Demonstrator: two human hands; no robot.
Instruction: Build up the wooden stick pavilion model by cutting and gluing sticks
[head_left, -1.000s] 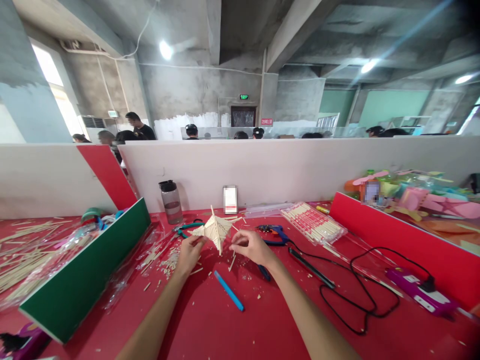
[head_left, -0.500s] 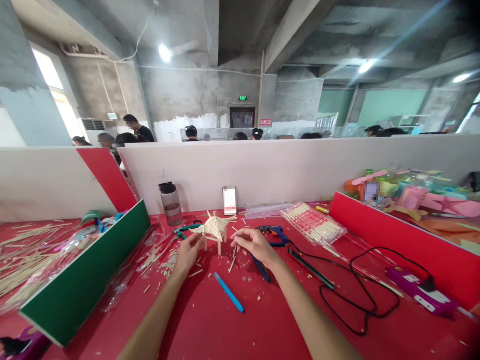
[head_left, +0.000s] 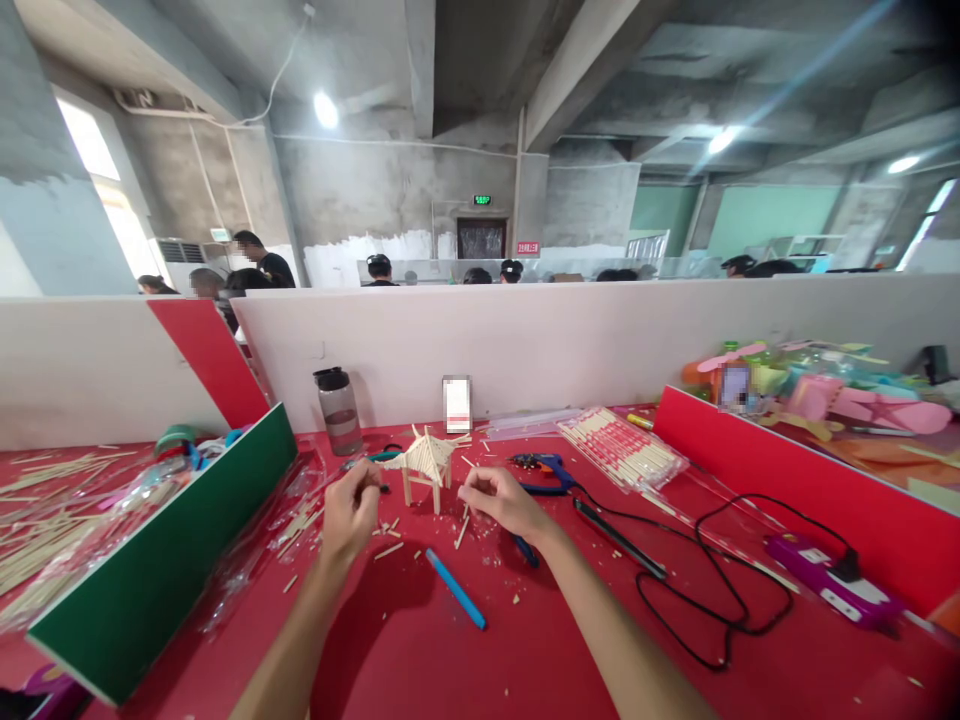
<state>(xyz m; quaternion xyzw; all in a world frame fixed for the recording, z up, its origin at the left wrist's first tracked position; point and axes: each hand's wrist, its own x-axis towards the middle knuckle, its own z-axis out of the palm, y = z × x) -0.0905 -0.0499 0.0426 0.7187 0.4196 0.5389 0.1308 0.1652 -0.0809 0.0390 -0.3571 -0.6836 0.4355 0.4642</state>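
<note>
A small pavilion of pale wooden sticks [head_left: 427, 460] stands on four-sided legs on the red table, between my hands. My left hand [head_left: 352, 505] is raised at its left, apart from it, with curled fingers; what they hold, if anything, is hidden. To the right of the model, my right hand [head_left: 499, 497] has its thumb and fingertips pinched together, and nothing can be made out between them. A loose stick [head_left: 461, 528] lies just below those fingertips. Nearer to me is a blue pen [head_left: 456, 590].
A glue gun [head_left: 544, 470] with a black cable, a bag of sticks [head_left: 622, 448] and a purple power strip [head_left: 832, 580] lie right. Behind stand a bottle [head_left: 339, 412] and a phone [head_left: 457, 403]. A green divider [head_left: 172, 560] borders the left, a red one [head_left: 795, 510] the right.
My left hand has moved left and up, away from the model, and its fingers have curled. My right hand has shifted slightly; the thin piece at its fingertips no longer shows there.
</note>
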